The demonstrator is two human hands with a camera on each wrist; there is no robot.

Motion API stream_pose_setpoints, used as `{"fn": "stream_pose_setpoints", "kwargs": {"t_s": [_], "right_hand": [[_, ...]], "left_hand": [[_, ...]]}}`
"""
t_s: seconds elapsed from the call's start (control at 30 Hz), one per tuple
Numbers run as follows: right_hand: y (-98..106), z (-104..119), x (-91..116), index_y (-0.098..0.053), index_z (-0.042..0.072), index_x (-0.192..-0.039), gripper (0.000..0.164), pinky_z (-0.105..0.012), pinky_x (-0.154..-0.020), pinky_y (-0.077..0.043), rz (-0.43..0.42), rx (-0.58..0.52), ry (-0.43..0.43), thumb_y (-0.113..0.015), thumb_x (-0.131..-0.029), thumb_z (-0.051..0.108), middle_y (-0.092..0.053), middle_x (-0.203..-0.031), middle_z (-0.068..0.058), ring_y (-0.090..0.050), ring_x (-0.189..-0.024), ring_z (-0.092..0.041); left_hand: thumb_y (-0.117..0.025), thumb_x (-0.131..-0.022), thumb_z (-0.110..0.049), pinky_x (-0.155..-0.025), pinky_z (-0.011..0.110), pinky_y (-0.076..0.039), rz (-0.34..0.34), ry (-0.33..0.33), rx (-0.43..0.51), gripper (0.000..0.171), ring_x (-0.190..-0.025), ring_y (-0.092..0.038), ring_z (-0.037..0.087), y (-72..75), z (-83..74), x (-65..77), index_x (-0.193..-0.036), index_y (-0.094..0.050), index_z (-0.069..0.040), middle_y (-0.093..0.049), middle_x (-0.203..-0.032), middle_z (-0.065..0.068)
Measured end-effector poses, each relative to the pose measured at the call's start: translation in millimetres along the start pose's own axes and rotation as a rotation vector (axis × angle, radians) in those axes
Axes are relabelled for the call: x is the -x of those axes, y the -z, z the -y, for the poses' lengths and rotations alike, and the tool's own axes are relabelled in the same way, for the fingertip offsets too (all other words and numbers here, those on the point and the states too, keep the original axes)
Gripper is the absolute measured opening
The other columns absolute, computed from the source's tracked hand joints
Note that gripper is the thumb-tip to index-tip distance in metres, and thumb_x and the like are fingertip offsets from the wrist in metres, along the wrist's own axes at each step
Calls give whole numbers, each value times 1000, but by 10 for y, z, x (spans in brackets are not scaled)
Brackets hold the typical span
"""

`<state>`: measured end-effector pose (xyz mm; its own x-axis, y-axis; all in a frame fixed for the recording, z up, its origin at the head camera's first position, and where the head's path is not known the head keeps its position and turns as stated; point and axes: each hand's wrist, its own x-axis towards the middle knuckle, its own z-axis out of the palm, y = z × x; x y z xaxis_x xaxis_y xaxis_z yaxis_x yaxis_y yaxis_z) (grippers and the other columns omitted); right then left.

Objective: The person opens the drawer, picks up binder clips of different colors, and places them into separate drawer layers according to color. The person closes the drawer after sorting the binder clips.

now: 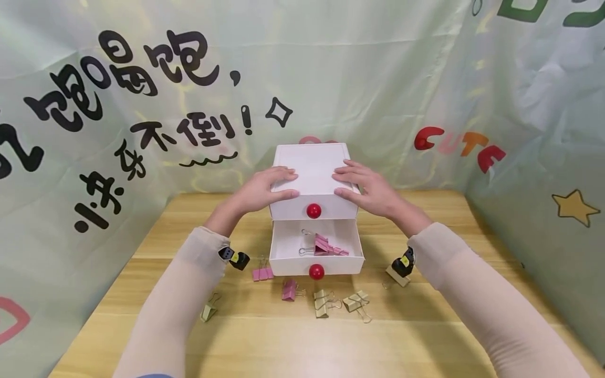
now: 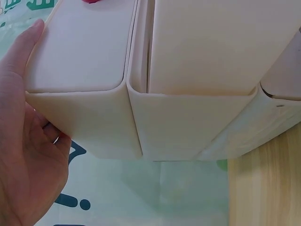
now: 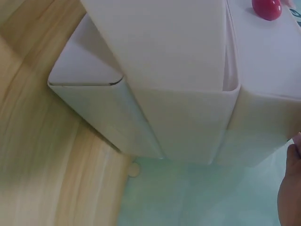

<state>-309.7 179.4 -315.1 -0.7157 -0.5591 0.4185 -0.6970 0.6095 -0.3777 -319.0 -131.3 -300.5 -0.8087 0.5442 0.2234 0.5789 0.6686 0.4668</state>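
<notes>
A white drawer box [image 1: 312, 168] with red round knobs stands in the middle of the wooden table. Its top drawer [image 1: 288, 209] is closed, while the drawer below [image 1: 283, 266] is pulled out and holds pink binder clips [image 1: 326, 247]. My left hand [image 1: 264, 188] rests on the left side of the box's top, fingers extended and thumb near the front edge. On the opposite side, my right hand [image 1: 366, 186] lies likewise on the top. Both wrist views show a stack of three tiers, with the middle drawer [image 2: 211, 47] sticking out.
In front of the box lie two pink binder clips [image 1: 290, 290] and pale yellow ones [image 1: 321, 304]. Another pale yellow clip [image 1: 208, 311] is by the left forearm, and one [image 1: 397, 275] is below the right wrist. Printed cloth [image 1: 354, 79] hangs behind the table.
</notes>
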Motion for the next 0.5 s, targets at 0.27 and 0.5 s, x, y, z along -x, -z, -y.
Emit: {"fn": "stream_pose_setpoints", "kwargs": {"t_s": [0.27,0.5], "right_hand": [[30,27,-9,-62,11,-134,54,-51,-113,-27,-14,-9,-13,-68,-90,42,-53,-142,-6,-39,-138,-26],[-10,17,-29,-63,12,-132,55,-50,-112,-29,-15,-29,-52,-70,-88,45,-55,-140,-4,-41,-137,-24]], "left_hand": [[-64,-90,-54,-116,47,-20,7,8,-12,63,-144,-28,20,22,-57,-8,-140,-56,-16,-43,-151,1],[-63,-90,-54,-117,46,-19,5,11,-18,64,-144,-26,20,-8,-31,27,-140,-55,-15,-42,-151,1]]}}
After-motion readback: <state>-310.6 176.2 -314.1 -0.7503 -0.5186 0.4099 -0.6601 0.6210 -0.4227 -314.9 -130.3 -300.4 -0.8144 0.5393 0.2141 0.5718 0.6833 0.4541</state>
